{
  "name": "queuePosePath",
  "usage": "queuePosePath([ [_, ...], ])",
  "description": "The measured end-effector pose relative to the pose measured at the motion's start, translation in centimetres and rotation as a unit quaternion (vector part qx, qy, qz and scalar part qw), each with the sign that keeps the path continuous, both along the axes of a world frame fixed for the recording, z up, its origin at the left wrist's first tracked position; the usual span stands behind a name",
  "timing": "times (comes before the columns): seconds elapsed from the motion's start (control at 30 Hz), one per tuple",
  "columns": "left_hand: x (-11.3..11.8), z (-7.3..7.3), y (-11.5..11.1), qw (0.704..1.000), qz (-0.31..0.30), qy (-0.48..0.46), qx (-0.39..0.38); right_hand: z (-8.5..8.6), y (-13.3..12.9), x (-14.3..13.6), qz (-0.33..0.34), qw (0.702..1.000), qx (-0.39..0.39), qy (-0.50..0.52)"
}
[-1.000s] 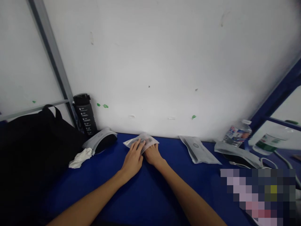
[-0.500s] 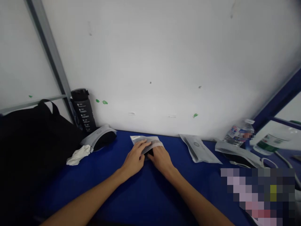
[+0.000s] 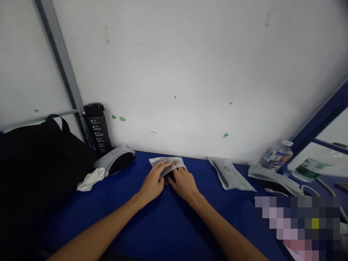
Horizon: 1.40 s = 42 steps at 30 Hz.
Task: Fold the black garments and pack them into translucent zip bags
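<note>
A translucent frosted pouch [image 3: 178, 162] lies near the back edge of the blue table [image 3: 163, 224], its open side facing me. My left hand [image 3: 152, 183] rests over the pouch's left part, fingers on top and thumb below, gripping it. My right hand [image 3: 185, 183] reaches into the mouth of the pouch, its fingertips partly covered by the film, and touches a black item [image 3: 171, 176]. Most of that black item is hidden by the pouch and my hands.
At left are a black bag [image 3: 40, 163], a dark bottle [image 3: 98, 132], a pouch with a black item [image 3: 115, 157] and crumpled tissue [image 3: 91, 179]. At right lie a flat pouch [image 3: 232, 175], another pouch [image 3: 274, 177] and clear bottles [image 3: 274, 157].
My right hand's fingers have moved slightly up and left, further under the pouch's film. My left hand has shifted a little to the left with the pouch.
</note>
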<state>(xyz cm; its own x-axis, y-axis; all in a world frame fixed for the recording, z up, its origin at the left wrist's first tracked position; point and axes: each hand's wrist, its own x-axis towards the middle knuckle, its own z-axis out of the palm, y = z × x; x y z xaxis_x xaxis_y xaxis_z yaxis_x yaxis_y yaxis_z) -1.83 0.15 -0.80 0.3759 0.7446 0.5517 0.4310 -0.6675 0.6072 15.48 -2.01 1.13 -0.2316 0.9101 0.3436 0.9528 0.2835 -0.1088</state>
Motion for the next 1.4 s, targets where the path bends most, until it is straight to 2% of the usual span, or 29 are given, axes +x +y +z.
queuePosePath([
  [0.17,-0.8,-0.5,1.1,0.998,0.04,-0.035,0.012,0.1,0.1,1.0,0.117,0.986,0.019,0.117],
  [0.23,-1.1,-0.4,1.5,0.997,0.047,-0.055,0.01,-0.2,0.6,1.4,0.137,0.98,0.035,0.142],
  [0.37,-1.1,-0.2,1.8,0.996,0.052,-0.075,0.005,-0.6,1.3,2.1,0.138,0.974,0.122,0.132],
  [0.5,-1.0,-0.1,1.7,0.995,0.058,-0.086,-0.005,0.2,1.4,2.5,0.105,0.968,0.182,0.133],
  [0.63,-1.1,-0.3,1.7,0.995,0.061,-0.079,-0.007,-0.1,2.0,3.2,0.116,0.955,0.144,0.234],
  [0.77,-1.0,-0.7,1.6,0.995,0.065,-0.078,0.003,-1.7,2.5,4.1,0.032,0.957,0.056,0.285],
  [0.83,-0.9,-0.7,1.5,0.995,0.062,-0.082,0.005,-2.1,2.1,4.2,0.011,0.954,0.001,0.298],
  [0.9,-0.8,-0.5,1.4,0.994,0.061,-0.089,-0.002,-1.9,1.5,4.3,0.039,0.945,-0.04,0.322],
  [1.0,-0.7,-0.1,1.2,0.992,0.06,-0.104,-0.022,-1.1,0.8,4.3,0.088,0.928,-0.062,0.358],
  [1.13,-0.6,0.2,1.3,0.987,0.055,-0.137,-0.057,-0.9,1.0,4.9,0.067,0.927,-0.057,0.364],
  [1.2,-0.6,0.3,1.3,0.983,0.058,-0.159,-0.073,-1.2,1.5,5.2,0.069,0.912,-0.054,0.4],
  [1.33,-0.5,0.5,1.3,0.976,0.064,-0.181,-0.098,-1.8,2.3,5.5,0.07,0.851,-0.073,0.515],
  [1.4,-0.5,0.6,1.2,0.976,0.065,-0.182,-0.104,-2.0,2.5,5.5,0.055,0.834,-0.079,0.543],
])
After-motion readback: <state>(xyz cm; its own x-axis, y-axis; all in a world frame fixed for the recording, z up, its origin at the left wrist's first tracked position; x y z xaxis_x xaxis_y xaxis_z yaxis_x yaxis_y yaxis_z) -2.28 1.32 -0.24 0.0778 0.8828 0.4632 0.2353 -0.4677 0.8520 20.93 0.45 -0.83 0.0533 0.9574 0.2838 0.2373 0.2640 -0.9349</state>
